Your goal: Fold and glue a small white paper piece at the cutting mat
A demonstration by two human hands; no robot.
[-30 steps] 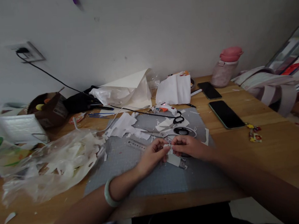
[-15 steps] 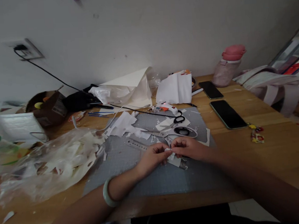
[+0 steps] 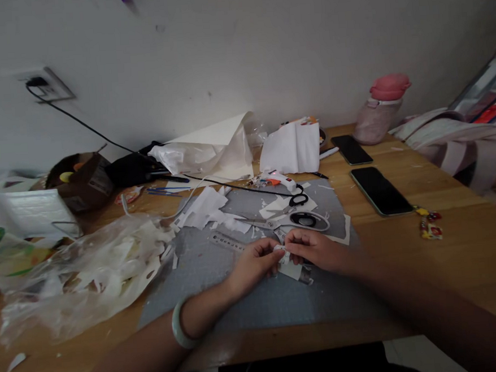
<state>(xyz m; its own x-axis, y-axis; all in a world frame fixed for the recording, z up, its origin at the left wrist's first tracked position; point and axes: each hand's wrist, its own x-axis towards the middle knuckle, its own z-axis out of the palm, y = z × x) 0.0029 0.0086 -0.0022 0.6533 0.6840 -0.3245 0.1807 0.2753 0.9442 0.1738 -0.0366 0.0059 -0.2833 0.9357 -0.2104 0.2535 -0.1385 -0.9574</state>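
Above the grey cutting mat (image 3: 256,310), my left hand (image 3: 255,263) and my right hand (image 3: 316,250) meet with fingertips pinched together. Between them is a small white piece of paper (image 3: 283,256), partly covered by the fingers. Both hands are closed on it, the left from one side and the right from the other. Just beyond them lie scissors (image 3: 276,222) with black-lined handles, and a clear ruler (image 3: 226,241) is to the left. A strip of pale paper (image 3: 291,270) rests on the mat beneath my hands.
A white glue gun (image 3: 285,180) with its cord lies behind the scissors. White paper scraps (image 3: 205,207) and a plastic bag (image 3: 105,275) of cuttings are on the left. Two phones (image 3: 380,191) and a pink bottle (image 3: 381,111) stand or lie to the right.
My hands stay nearly in place. Slightly more of the white paper shows between the fingers, and the whole view has shifted a little.
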